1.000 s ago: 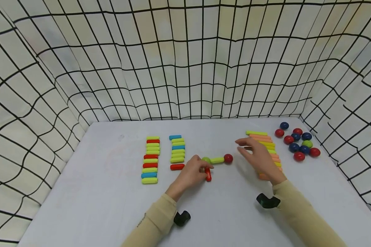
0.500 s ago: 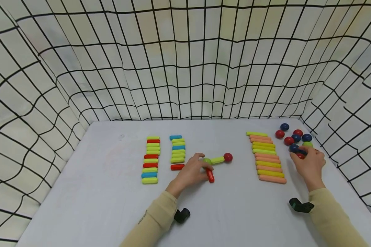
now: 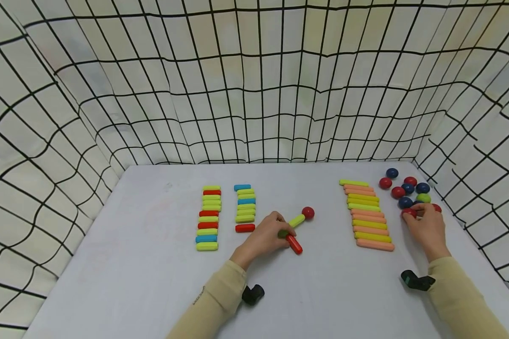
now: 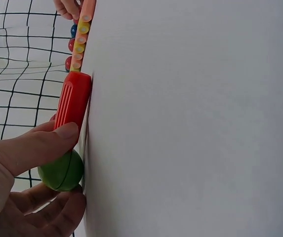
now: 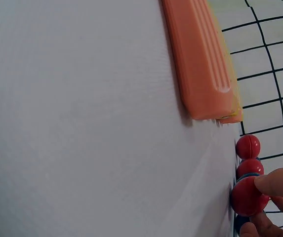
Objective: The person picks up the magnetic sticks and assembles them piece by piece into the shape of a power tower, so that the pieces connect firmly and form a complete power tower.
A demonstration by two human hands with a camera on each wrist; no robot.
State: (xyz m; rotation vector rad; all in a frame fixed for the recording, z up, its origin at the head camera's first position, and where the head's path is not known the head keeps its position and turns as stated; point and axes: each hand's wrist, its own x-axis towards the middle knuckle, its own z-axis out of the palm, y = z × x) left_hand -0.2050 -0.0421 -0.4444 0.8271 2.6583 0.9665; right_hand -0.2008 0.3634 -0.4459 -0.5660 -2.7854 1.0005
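Note:
My left hand (image 3: 268, 236) grips the joined piece near its green ball (image 4: 62, 170). A red stick (image 3: 294, 245) points from that ball toward the table's front, and a yellow-green stick (image 3: 297, 221) runs back right to a red ball (image 3: 308, 213). In the left wrist view the thumb lies on the red stick (image 4: 74, 98), with curled fingers under the ball. Over at the right, my right hand (image 3: 428, 230) pinches a red ball (image 5: 249, 196) between thumb and fingers, at the near edge of the ball group.
Two columns of short sticks, one at the left (image 3: 207, 238) and one nearer the middle (image 3: 245, 228), lie on the white table (image 3: 131, 263). Longer orange and yellow sticks (image 3: 375, 245) stand in a column before the loose balls (image 3: 392, 173). Black netting (image 3: 260, 92) surrounds the table.
My right hand has moved right from the long sticks to the balls and taken hold of a red one. Under my left hand the joined piece has turned counterclockwise.

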